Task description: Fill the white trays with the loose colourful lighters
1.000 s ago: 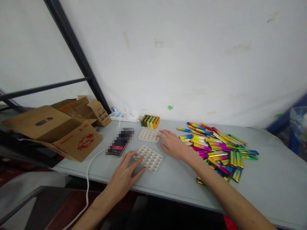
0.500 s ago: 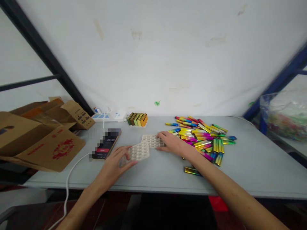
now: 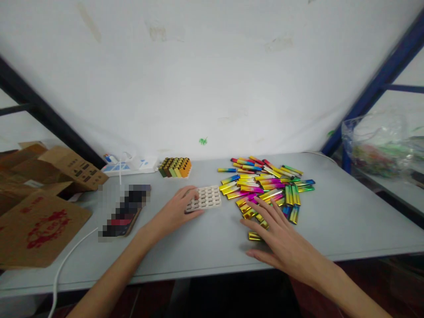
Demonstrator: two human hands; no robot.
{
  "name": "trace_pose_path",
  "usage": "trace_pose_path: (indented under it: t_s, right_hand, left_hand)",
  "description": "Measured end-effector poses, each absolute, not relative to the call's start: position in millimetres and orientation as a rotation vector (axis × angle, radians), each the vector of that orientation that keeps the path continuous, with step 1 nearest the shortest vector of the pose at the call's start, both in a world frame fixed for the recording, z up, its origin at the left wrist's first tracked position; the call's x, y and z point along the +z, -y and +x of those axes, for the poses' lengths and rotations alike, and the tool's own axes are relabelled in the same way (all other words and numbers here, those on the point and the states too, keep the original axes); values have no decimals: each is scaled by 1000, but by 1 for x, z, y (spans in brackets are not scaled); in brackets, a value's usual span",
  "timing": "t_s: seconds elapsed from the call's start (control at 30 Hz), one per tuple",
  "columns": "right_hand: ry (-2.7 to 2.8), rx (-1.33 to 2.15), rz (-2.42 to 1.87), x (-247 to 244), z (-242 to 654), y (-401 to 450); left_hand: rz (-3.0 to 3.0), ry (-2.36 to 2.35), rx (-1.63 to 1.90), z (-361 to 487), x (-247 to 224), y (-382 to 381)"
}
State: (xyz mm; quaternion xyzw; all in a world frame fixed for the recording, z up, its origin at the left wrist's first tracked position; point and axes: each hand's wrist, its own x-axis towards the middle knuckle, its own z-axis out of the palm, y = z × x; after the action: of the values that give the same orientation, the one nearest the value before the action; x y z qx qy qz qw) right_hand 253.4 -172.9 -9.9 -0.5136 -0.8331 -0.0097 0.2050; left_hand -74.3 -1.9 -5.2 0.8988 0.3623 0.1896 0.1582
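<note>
A white tray with rows of holes (image 3: 209, 197) lies on the grey table, left of a loose pile of shiny multicoloured lighter-like sticks (image 3: 265, 183). My left hand (image 3: 180, 207) grips the tray's left end, thumb at the front edge and fingers over the top. Over the near side of the pile, my right hand (image 3: 278, 234) is spread with its fingers apart and holds nothing. Its fingertips are close to a gold stick (image 3: 254, 236). Farther back, a block of upright green, brown and orange pieces (image 3: 175, 168) stands in another white tray.
A phone (image 3: 124, 212) lies on the left of the table (image 3: 205, 247), with a white cable (image 3: 71, 258) beside it. Open cardboard boxes (image 3: 43, 225) fill the far left. A power strip (image 3: 132, 165) sits by the wall. At right hangs a clear plastic bag (image 3: 377, 148).
My right hand has let go of the tray part it held and moved right, opening over the pile. My left hand has shifted the tray up and right. The view has turned slightly.
</note>
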Motion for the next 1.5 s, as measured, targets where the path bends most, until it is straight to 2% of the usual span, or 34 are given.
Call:
trace_pose_path:
  t_s: [0.17, 0.57, 0.83, 1.07, 1.33, 1.5]
  right_hand:
    - [2326, -98, -1477, -32, 282, 163]
    - [2294, -7, -1419, -18, 320, 124]
    - [2053, 29, -1518, 17, 338, 79]
    - [2128, 374, -1520, 55, 334, 25]
    - [2083, 292, -1546, 33, 333, 17]
    - [2190, 364, -1522, 28, 338, 17]
  left_hand:
    - [2522, -1031, 484, -77, 8, 0]
    - [2498, -1081, 488, -82, 12, -14]
    - [2539, -1111, 213, -65, 35, -38]
    - [2466, -1123, 205, -67, 28, -40]
    - [2408, -1201, 308, -77, 21, -34]
    - [2394, -1200, 268, -78, 20, -34]
